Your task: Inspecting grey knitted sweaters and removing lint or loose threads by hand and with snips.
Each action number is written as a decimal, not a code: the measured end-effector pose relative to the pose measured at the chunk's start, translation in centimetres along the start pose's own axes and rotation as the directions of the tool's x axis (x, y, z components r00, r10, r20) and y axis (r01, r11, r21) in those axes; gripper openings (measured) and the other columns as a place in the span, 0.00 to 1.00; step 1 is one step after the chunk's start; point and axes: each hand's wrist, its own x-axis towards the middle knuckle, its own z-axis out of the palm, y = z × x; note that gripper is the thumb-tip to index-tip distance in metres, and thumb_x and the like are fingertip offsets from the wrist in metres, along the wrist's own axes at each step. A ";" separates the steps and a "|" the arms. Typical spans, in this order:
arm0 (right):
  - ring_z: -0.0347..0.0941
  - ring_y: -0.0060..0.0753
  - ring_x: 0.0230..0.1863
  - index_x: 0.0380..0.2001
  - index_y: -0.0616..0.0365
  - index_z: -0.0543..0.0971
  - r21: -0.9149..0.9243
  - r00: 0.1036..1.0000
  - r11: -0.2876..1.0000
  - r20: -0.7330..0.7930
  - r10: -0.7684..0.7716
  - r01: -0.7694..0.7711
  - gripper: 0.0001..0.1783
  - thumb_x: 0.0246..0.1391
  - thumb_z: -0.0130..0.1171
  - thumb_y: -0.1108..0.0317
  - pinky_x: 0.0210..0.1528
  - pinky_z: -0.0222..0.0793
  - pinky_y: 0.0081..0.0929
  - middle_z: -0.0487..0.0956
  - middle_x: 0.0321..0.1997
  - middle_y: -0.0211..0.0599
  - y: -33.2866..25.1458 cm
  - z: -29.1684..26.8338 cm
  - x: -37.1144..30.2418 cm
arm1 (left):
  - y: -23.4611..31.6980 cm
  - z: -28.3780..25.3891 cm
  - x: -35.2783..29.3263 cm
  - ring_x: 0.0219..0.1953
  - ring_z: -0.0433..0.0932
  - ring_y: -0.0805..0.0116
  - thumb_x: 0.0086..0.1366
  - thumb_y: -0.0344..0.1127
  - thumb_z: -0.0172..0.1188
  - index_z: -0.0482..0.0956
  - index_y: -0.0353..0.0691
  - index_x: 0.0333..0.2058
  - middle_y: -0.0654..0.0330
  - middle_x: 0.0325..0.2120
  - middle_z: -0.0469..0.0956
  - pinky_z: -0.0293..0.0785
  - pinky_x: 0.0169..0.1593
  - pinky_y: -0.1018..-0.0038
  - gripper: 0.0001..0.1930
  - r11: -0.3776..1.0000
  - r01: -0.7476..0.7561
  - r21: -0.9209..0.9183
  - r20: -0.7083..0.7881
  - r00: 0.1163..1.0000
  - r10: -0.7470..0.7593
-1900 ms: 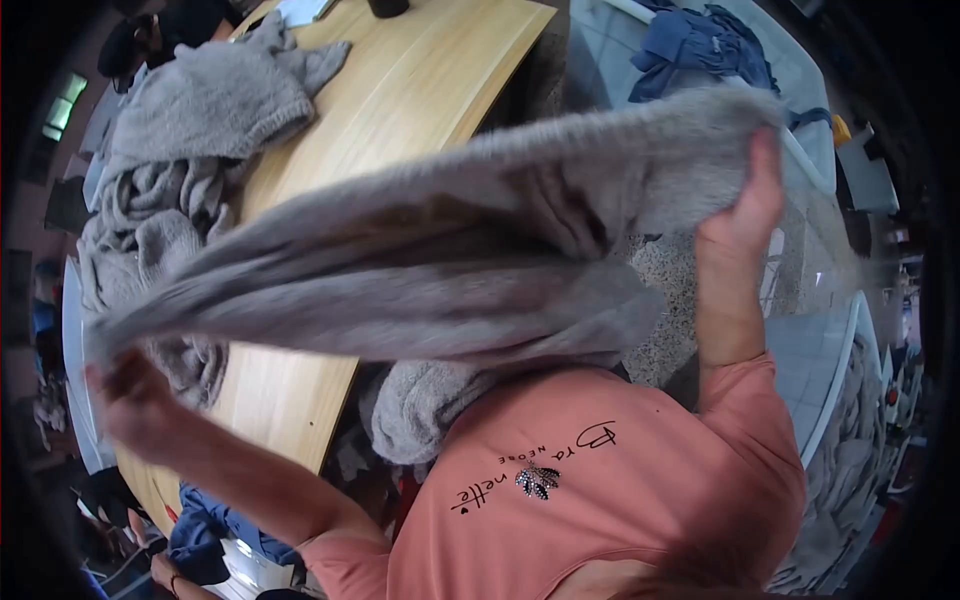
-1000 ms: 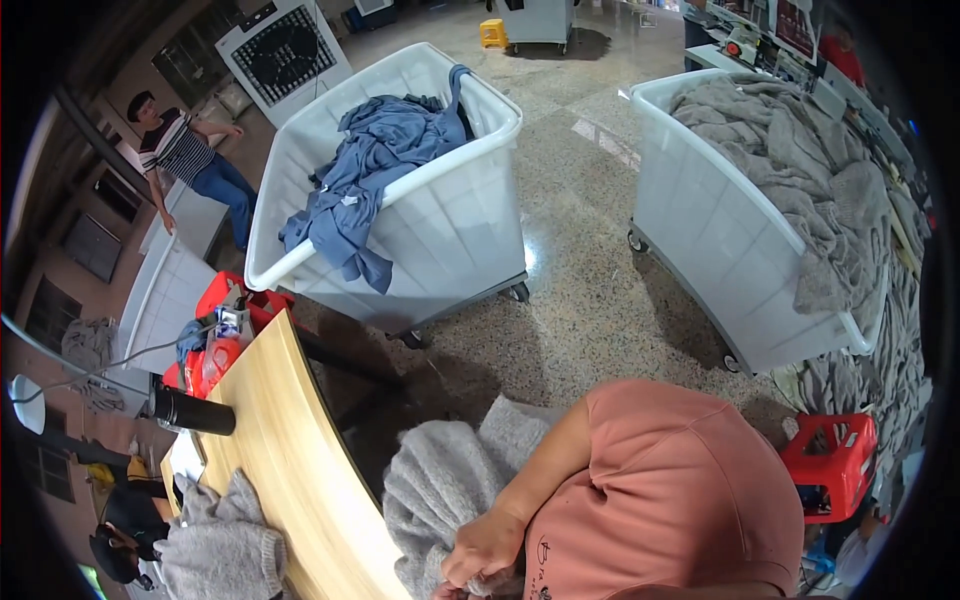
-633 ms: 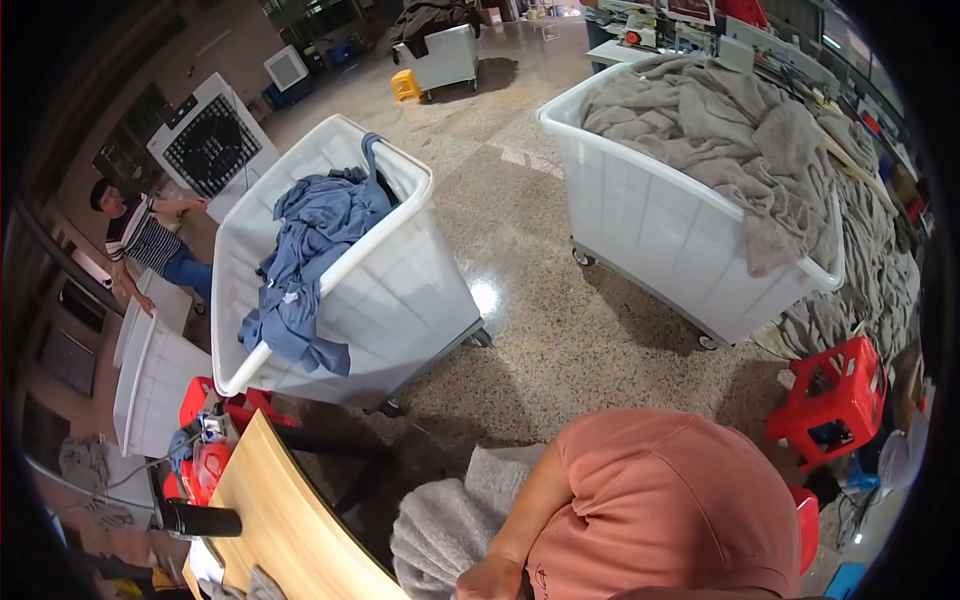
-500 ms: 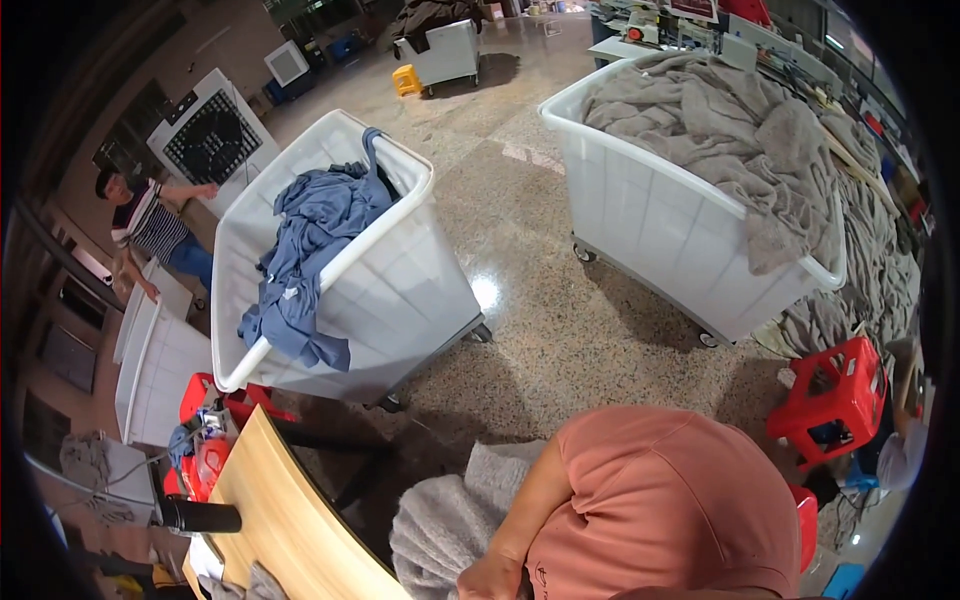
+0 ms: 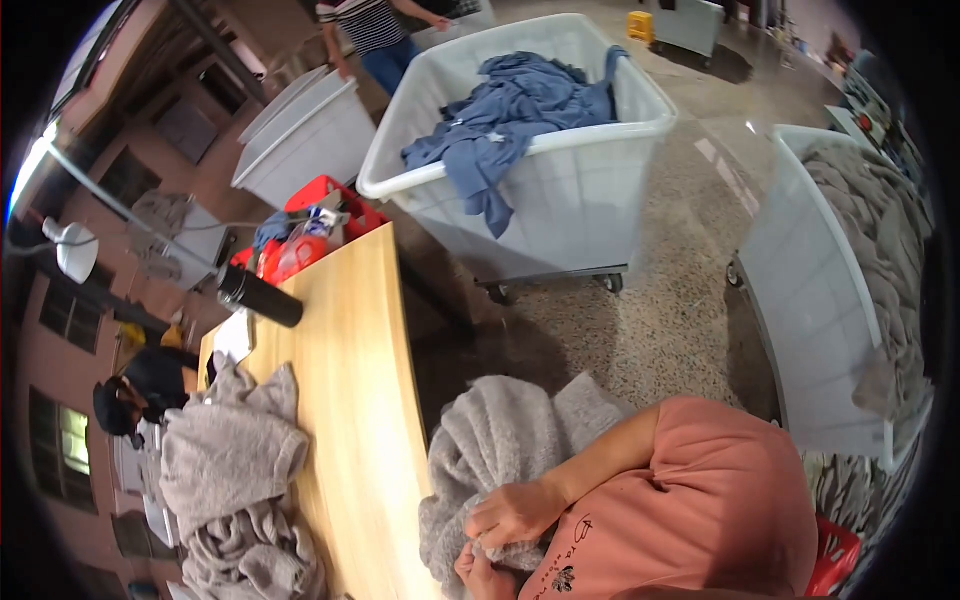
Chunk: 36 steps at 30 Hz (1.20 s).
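A fuzzy grey knit garment (image 5: 505,430) lies bunched over my lap, beside the edge of the wooden table (image 5: 365,400). My right hand (image 5: 515,515) has its fingers closed on the near part of this garment. Just below it, my left hand (image 5: 485,575) pinches the same cloth, its fingertips close to those of the right. The exact spot between the fingers is too small to make out. On the table's left side lie more grey knit garments (image 5: 235,450) in a loose heap.
A black cylinder (image 5: 260,295) lies at the table's far end, near a red stool (image 5: 360,210) holding bags. Beyond stands a white wheeled bin (image 5: 540,190) with blue cloth; another bin (image 5: 820,300) at right holds grey knits. Two other people are at left and at the back.
The view has swung left and down, so more of the table and its grey garments shows. Both hands are now visible on the garment; before, one showed only at the lower edge.
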 end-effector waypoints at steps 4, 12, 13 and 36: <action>0.66 0.36 0.25 0.18 0.58 0.67 -0.126 0.990 0.986 0.107 -0.096 0.109 0.06 0.42 0.53 0.71 0.23 0.62 0.30 0.65 0.23 0.34 0.2 0.1 -0.2 | 0.2 0.3 -0.2 0.38 0.69 0.45 0.50 0.19 0.49 0.74 0.35 0.39 0.47 0.37 0.74 0.66 0.42 0.61 0.15 0.893 0.231 -0.386 -0.068 0.958 -0.278; 0.66 0.38 0.25 0.18 0.57 0.66 -0.170 0.984 0.982 0.167 -0.058 0.087 0.06 0.40 0.52 0.70 0.25 0.62 0.31 0.65 0.23 0.35 0.1 0.3 -0.2 | 1.6 0.6 -0.1 0.29 0.74 0.56 0.56 0.25 0.52 0.74 0.32 0.33 0.52 0.25 0.75 0.69 0.31 0.69 0.06 0.919 -0.002 -0.394 -0.111 0.993 -0.045; 0.66 0.38 0.25 0.19 0.57 0.66 -0.171 0.984 0.983 0.172 -0.041 0.071 0.06 0.39 0.52 0.70 0.25 0.62 0.31 0.65 0.23 0.35 0.1 0.3 -0.3 | 1.5 0.7 0.0 0.29 0.74 0.56 0.56 0.25 0.52 0.74 0.32 0.33 0.52 0.25 0.75 0.69 0.31 0.69 0.06 0.914 0.011 -0.405 -0.132 0.989 -0.071; 0.70 0.49 0.23 0.19 0.57 0.68 -0.140 0.805 0.886 0.376 0.460 -0.441 0.03 0.36 0.50 0.74 0.23 0.65 0.41 0.70 0.21 0.42 1.6 2.6 -0.9 | -1.5 1.2 -1.2 0.25 0.77 0.58 0.49 0.19 0.55 0.77 0.36 0.32 0.51 0.24 0.76 0.71 0.28 0.72 0.11 0.950 -0.306 0.059 -0.379 0.874 0.305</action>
